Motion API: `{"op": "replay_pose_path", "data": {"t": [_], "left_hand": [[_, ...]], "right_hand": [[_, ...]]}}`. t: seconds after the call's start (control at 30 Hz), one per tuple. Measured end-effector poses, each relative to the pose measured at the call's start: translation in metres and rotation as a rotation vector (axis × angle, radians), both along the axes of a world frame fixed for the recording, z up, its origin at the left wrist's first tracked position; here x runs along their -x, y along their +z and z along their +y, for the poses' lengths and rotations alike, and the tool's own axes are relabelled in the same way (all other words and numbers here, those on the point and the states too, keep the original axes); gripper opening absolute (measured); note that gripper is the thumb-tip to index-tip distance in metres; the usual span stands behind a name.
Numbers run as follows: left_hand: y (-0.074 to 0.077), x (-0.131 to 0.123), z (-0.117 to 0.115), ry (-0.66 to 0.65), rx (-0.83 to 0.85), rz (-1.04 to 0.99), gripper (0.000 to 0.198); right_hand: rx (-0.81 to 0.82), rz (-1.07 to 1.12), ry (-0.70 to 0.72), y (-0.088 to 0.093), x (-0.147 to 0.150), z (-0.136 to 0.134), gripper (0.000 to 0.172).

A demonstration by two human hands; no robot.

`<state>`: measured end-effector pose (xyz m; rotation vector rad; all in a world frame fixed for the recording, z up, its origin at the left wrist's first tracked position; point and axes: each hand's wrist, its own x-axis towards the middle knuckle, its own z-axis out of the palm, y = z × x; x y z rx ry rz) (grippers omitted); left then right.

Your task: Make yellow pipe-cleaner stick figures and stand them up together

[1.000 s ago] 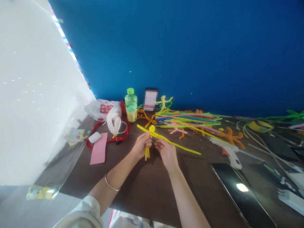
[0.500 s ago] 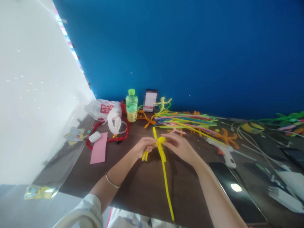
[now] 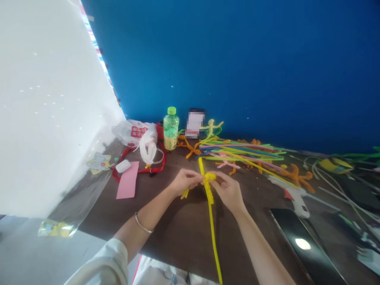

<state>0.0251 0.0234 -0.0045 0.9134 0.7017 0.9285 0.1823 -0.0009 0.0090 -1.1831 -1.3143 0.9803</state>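
My left hand (image 3: 185,181) and my right hand (image 3: 228,190) meet over the dark table (image 3: 178,233), each pinching a yellow pipe cleaner piece (image 3: 209,190). The piece has a twisted knot between my fingertips. A short end sticks up toward the back, two short legs poke out below my left fingers, and one long strand runs down toward me. Behind my hands lies a pile of coloured pipe cleaners (image 3: 237,152).
At the back stand a green-capped bottle (image 3: 171,128), a white plastic bag (image 3: 138,134) and small pipe cleaner figures (image 3: 212,127). A pink paper (image 3: 128,185) and red cord (image 3: 139,170) lie left. A white glue gun (image 3: 292,194) and a dark tablet (image 3: 305,245) lie right.
The yellow piece turned from lying crosswise to pointing its long strand toward me. My right hand went up beside it, then closed in on the knot.
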Motion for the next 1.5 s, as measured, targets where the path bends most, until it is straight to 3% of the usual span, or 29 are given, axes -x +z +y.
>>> {"op": "replay_pose_path", "data": {"t": [0.17, 0.3, 0.47, 0.57, 0.73, 1.1, 1.3, 1.5], "left_hand": [[-0.002, -0.007, -0.001, 0.132, 0.009, -0.045, 0.032], [-0.001, -0.013, -0.005, 0.205, 0.041, -0.100, 0.032], [-0.002, -0.017, -0.008, 0.227, 0.051, -0.117, 0.032], [-0.004, -0.017, -0.009, 0.249, 0.041, -0.100, 0.029], [-0.005, -0.020, -0.010, 0.274, 0.039, -0.122, 0.025], [-0.007, -0.022, -0.010, 0.300, 0.103, -0.156, 0.026], [-0.002, -0.018, -0.009, 0.154, 0.242, -0.259, 0.025], [-0.005, -0.015, -0.007, 0.132, 0.270, -0.304, 0.021]], "right_hand": [[-0.027, 0.052, -0.138, -0.008, 0.014, -0.003, 0.029], [-0.012, 0.069, -0.165, -0.015, 0.023, -0.010, 0.026], [-0.258, -0.281, -0.295, -0.018, 0.023, -0.016, 0.017], [-0.402, -0.463, -0.275, -0.016, 0.021, -0.017, 0.015], [-0.492, -0.590, -0.254, -0.015, 0.021, -0.018, 0.020], [-0.529, -0.575, -0.270, -0.016, 0.024, -0.016, 0.023], [-0.359, -0.427, -0.163, -0.016, 0.010, -0.013, 0.020], [0.033, -0.110, -0.191, -0.015, 0.007, -0.013, 0.038]]}}
